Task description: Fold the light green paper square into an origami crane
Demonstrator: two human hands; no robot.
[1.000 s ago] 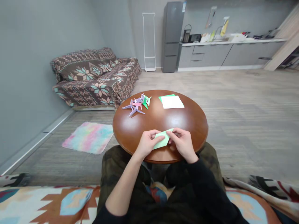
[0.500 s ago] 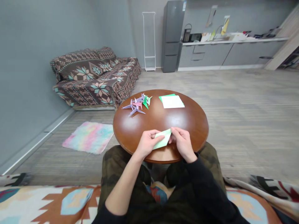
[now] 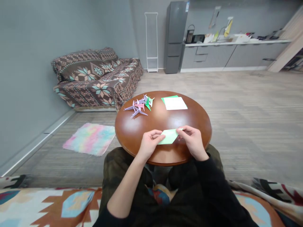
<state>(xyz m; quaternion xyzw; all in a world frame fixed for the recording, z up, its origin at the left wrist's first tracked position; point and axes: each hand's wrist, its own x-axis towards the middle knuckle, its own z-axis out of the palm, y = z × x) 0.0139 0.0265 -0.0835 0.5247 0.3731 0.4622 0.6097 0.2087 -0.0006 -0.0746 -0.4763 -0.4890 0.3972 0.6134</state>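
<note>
Between my two hands is a light green sheet of folded paper (image 3: 170, 137), held over the near part of the round brown table (image 3: 132, 132). My left hand (image 3: 151, 143) pinches its left end, thumb on top. At the upper right corner, my right hand (image 3: 192, 140) grips the paper between thumb and fingers. Beyond my left hand lies a cluster of folded paper cranes (image 3: 139, 105) in purple, pink and green. Past my right hand is a stack of square paper (image 3: 175, 103), white on top with green edges showing beneath.
A sofa (image 3: 94, 75) with a patterned cover stands at the back left, with a pastel rug (image 3: 90, 138) on the floor before it. Farther back are a grey fridge (image 3: 175, 37), a white rack (image 3: 152, 58) and a kitchen counter (image 3: 213, 56). My knees flank the table.
My right hand has moved right and the left hand slightly up. The green paper has turned from a slant to nearly level, stretched between both hands.
</note>
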